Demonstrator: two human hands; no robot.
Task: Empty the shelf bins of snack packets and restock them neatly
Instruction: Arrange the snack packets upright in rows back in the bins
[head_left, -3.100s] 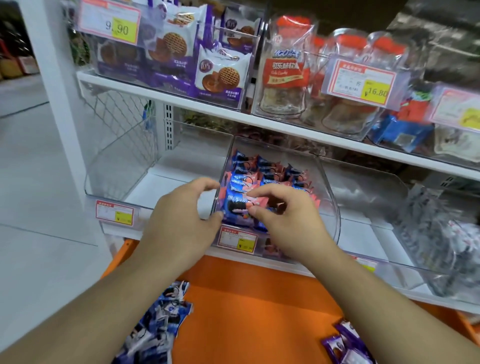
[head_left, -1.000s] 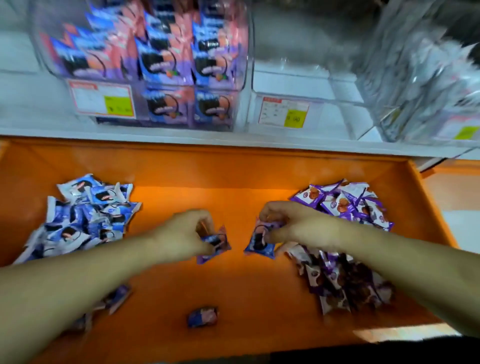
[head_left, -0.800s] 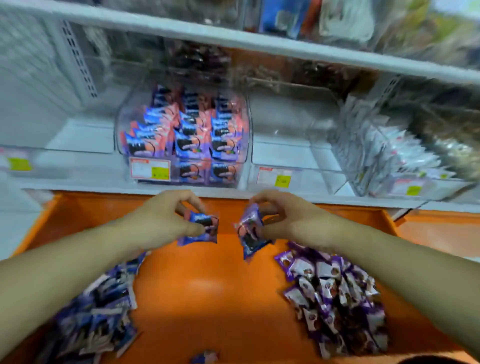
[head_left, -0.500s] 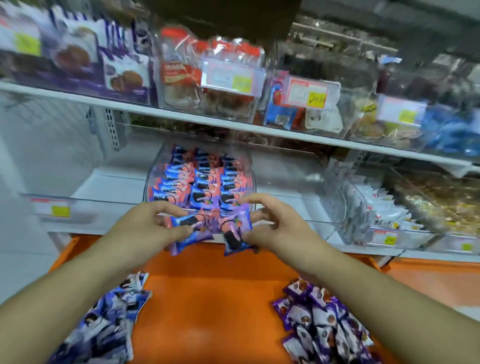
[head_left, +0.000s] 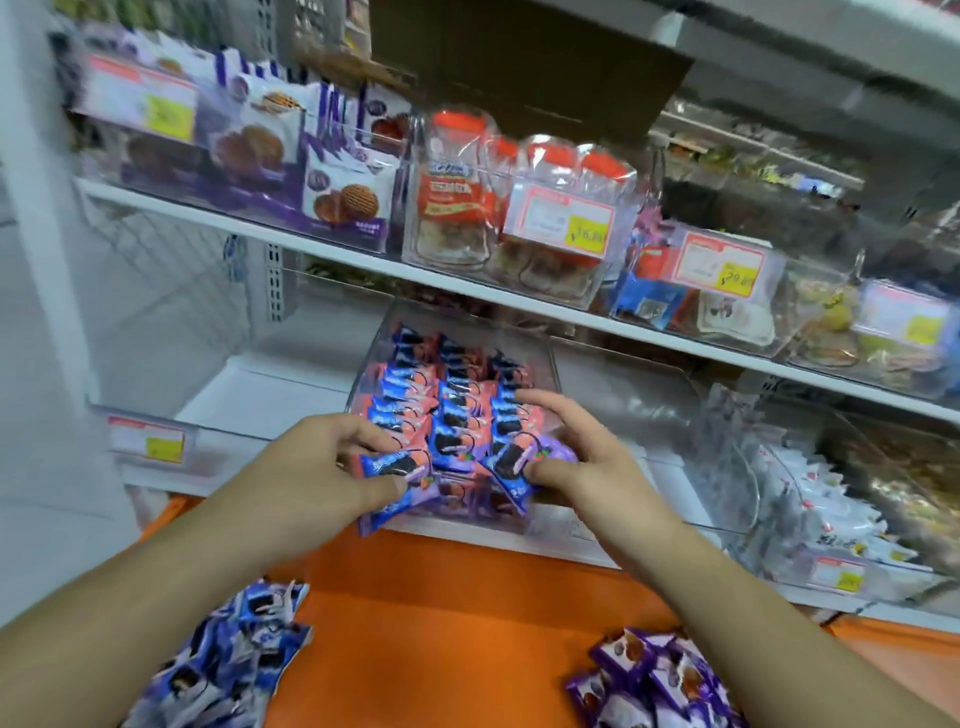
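A clear shelf bin (head_left: 551, 364) holds neat rows of blue-and-pink cookie packets (head_left: 452, 395). My left hand (head_left: 322, 467) pinches one blue-and-pink packet (head_left: 397, 467) at the bin's front left. My right hand (head_left: 576, 457) holds a second such packet (head_left: 514, 462) at the front right, thumb under it and fingers spread over the rows. Both hands are at the bin's front rim.
An orange tray (head_left: 441, 623) below the shelf carries a pile of blue-and-white packets (head_left: 228, 670) at left and purple packets (head_left: 654, 680) at right. Clear bins (head_left: 291, 395) stand on either side; the upper shelf (head_left: 467, 291) holds boxed snacks and price tags.
Since a second ago both hands lifted one packet each from the orange tray up to the filled bin. In the last half second they moved further in over the front rows.
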